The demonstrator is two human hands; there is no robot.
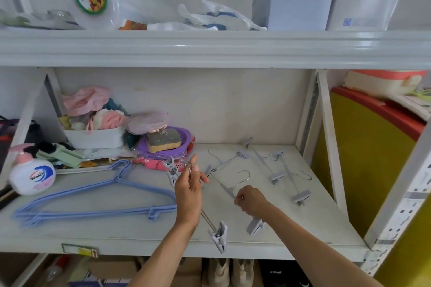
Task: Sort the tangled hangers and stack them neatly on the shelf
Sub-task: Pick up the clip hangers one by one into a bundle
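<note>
At the centre of the frame we see the left hand (189, 190) raised over the white shelf (112, 226), its fingers pinched around the metal hooks of a bundle of grey clip hangers (218, 236), whose rods run down behind the wrist to clips hanging at the shelf's front edge. Just right of it, the right hand (250, 200) is closed around the bar of another grey clip hanger (242, 178), its hook curving up above the knuckles and one clip showing below the wrist. Further right and toward the back of the shelf lie more loose clip hangers (277, 170), crossing one another. In the lower left of the frame a stack of blue hangers (93, 202) rests flat on the shelf, hooks pointing toward the back. A hand wash bottle (31, 173) stands at the far left, and behind the blue stack we see a white bin of cloths (94, 133).
</note>
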